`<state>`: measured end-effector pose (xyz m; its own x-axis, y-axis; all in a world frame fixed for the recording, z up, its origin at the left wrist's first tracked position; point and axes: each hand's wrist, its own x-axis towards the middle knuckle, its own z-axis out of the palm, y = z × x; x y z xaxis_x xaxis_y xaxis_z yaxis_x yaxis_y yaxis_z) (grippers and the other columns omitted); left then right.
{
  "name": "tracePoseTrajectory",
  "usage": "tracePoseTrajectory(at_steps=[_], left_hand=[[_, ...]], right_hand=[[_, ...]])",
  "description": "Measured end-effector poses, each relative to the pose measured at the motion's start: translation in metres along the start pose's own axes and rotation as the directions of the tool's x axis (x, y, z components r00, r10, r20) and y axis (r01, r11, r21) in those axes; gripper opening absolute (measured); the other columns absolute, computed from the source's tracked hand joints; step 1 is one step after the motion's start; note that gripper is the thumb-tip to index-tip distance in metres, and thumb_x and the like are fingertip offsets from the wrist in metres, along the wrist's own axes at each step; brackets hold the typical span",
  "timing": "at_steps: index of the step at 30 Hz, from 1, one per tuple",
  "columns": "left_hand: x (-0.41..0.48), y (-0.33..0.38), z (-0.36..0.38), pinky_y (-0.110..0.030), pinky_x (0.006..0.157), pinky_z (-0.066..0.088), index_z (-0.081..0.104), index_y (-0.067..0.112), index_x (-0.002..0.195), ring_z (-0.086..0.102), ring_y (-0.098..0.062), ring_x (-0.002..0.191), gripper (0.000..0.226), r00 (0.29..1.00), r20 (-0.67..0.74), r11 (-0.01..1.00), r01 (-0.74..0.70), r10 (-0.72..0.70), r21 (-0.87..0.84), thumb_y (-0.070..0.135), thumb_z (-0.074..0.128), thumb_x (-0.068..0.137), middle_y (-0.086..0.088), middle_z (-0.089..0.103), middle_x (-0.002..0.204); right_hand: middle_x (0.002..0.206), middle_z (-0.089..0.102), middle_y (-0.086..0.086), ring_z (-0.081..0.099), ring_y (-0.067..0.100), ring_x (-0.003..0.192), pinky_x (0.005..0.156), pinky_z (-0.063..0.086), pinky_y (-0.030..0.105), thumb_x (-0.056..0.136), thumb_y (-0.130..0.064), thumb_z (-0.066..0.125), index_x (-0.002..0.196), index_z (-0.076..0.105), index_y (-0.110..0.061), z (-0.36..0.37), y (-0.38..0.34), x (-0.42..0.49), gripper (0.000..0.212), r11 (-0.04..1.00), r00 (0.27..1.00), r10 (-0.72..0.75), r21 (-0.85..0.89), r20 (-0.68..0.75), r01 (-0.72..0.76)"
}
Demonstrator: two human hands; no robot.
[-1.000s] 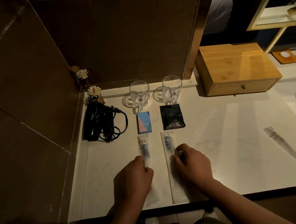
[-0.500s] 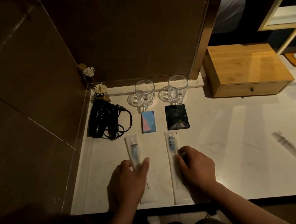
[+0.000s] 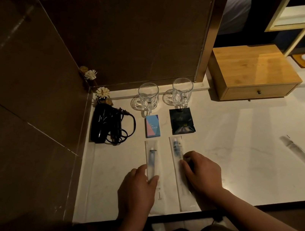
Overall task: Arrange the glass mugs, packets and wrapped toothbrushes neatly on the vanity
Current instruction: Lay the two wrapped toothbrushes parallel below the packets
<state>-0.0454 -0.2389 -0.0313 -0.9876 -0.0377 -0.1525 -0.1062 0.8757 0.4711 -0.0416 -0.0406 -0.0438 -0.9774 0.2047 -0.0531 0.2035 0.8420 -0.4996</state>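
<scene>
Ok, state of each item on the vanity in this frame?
Left mug: upright, empty, on a coaster.
Right mug: upright, empty, on a coaster.
Blue packet: flat.
Black packet: flat, sealed.
Left toothbrush: wrapped, under left hand.
Right toothbrush: wrapped, touched by right hand.
Hair dryer: cord coiled.
Wooden box: drawer shut.

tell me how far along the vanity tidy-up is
Mostly done. The two glass mugs stand side by side at the back, with the blue packet and black packet lined up before them. In hand: the left hand and right hand rest on the left toothbrush and right toothbrush, lying roughly parallel. Left: probably only final straightening.
</scene>
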Motion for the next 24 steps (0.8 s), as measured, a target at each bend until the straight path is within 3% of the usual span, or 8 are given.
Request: tracePoseTrajectory(at_steps=[8, 15, 24], left_hand=[[0.0051, 0.0017, 0.0022, -0.036, 0.077, 0.056, 0.055, 0.032, 0.132, 0.059, -0.016, 0.090, 0.045, 0.995, -0.003, 0.995, -0.095, 0.095, -0.009, 0.042, 0.062, 0.089, 0.004, 0.059, 0.100], [0.0086, 0.0032, 0.0048, -0.037, 0.077, 0.056, 0.053, 0.032, 0.134, 0.058, -0.015, 0.087, 0.045, 0.995, 0.019, 0.995, -0.092, 0.093, -0.032, 0.042, 0.060, 0.090, 0.004, 0.057, 0.097], [0.0068, -0.0018, 0.0059, -0.036, 0.076, 0.056, 0.058, 0.033, 0.130, 0.058, -0.015, 0.084, 0.043, 0.994, 0.017, 0.993, -0.109, 0.110, -0.055, 0.041, 0.064, 0.088, 0.006, 0.056, 0.093]], right_hand=[[0.099, 0.071, -0.011, 0.053, 0.004, 0.069, 0.053, 0.032, 0.014, 0.093, -0.046, 0.051, 0.106, 0.058, -0.032, -0.0031, -0.0034, 0.0053, 0.021, 0.999, 0.998, 0.045, 0.002, 0.052, -0.045], [0.106, 0.073, -0.006, 0.066, 0.014, 0.079, 0.059, 0.043, 0.024, 0.093, -0.046, 0.051, 0.111, 0.057, -0.030, -0.0055, -0.0068, 0.0086, 0.025, 0.995, 0.990, 0.097, -0.023, 0.101, -0.095], [0.103, 0.073, -0.004, 0.064, 0.015, 0.077, 0.061, 0.046, 0.026, 0.093, -0.044, 0.051, 0.110, 0.058, -0.029, -0.0055, -0.0082, 0.0085, 0.023, 0.992, 0.988, 0.124, -0.014, 0.095, -0.123]])
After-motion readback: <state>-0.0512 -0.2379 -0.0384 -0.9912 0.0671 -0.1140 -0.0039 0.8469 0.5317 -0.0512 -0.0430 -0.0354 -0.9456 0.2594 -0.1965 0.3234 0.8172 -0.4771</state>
